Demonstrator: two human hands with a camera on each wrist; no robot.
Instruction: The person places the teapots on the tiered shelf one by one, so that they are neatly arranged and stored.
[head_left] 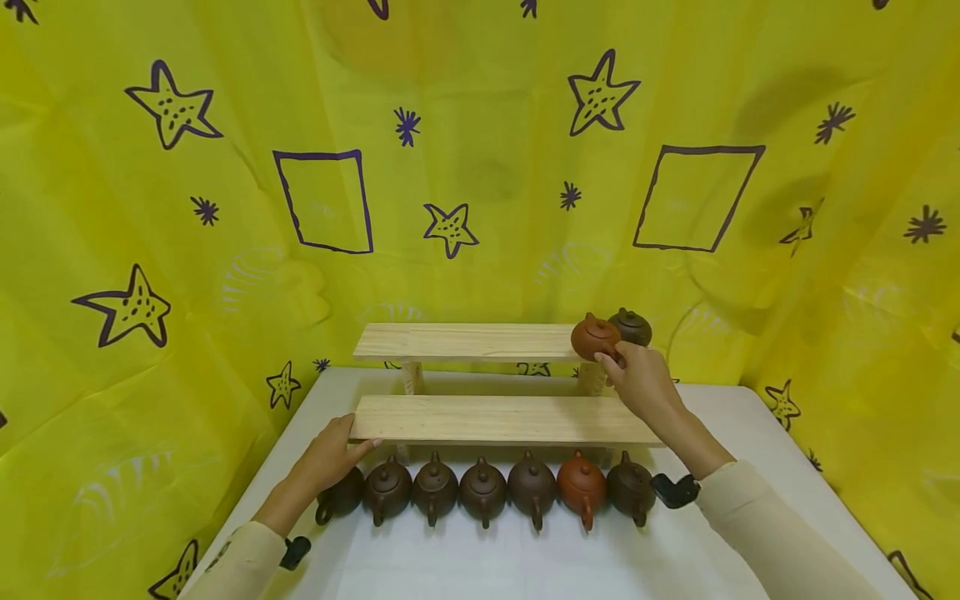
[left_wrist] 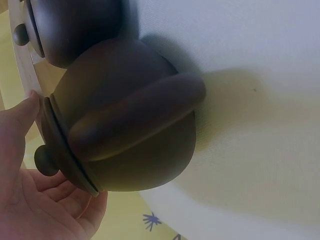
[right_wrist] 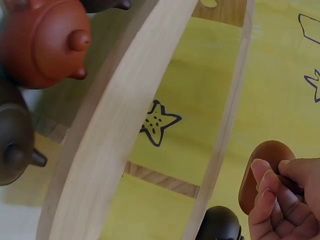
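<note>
My right hand (head_left: 643,382) pinches the handle of an orange-red teapot (head_left: 594,337) at the right end of the upper shelf (head_left: 472,340). In the right wrist view this teapot (right_wrist: 267,152) is partly covered by the fingers; whether its base touches the board, I cannot tell. A dark teapot (head_left: 632,325) sits just behind it, to the right. My left hand (head_left: 330,454) grips the left end of the lower shelf (head_left: 495,418), thumb along its front edge. Close to that hand stands a dark brown teapot (left_wrist: 125,115), its handle facing the front.
Several teapots (head_left: 483,492) stand in a row on the white table (head_left: 480,567) before the lower shelf, mostly dark brown, one orange-red teapot (head_left: 581,485) among them. Yellow cloth (head_left: 480,283) with drawn stars hangs behind and at both sides.
</note>
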